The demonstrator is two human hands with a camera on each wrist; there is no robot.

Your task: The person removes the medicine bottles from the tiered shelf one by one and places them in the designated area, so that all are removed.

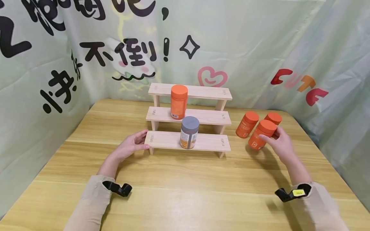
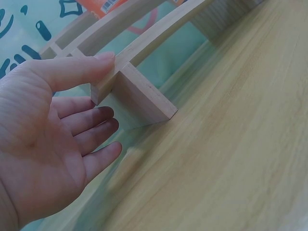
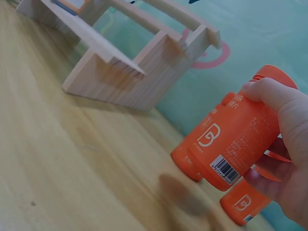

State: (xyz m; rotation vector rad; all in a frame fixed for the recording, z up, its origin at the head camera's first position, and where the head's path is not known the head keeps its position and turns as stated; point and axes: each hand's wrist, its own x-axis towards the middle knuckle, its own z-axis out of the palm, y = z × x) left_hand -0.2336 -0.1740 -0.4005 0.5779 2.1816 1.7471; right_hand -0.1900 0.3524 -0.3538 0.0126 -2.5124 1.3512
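Observation:
In my right hand I grip an orange bottle between thumb and fingers. It is tilted and held off the table, its shadow below; its label and barcode show in the right wrist view. Two more orange bottles stand just behind it, one to the left and one to the right, partly hidden. My left hand pinches the left end of the lowest step of a three-tier wooden display stand, the thumb at its front edge. On that step sits a grey-lidded jar; an orange bottle stands on the middle step.
The stand rests toward the back of the wooden table. A printed cloth backdrop hangs closely behind the table and along its sides. Black camera mounts are strapped on both wrists.

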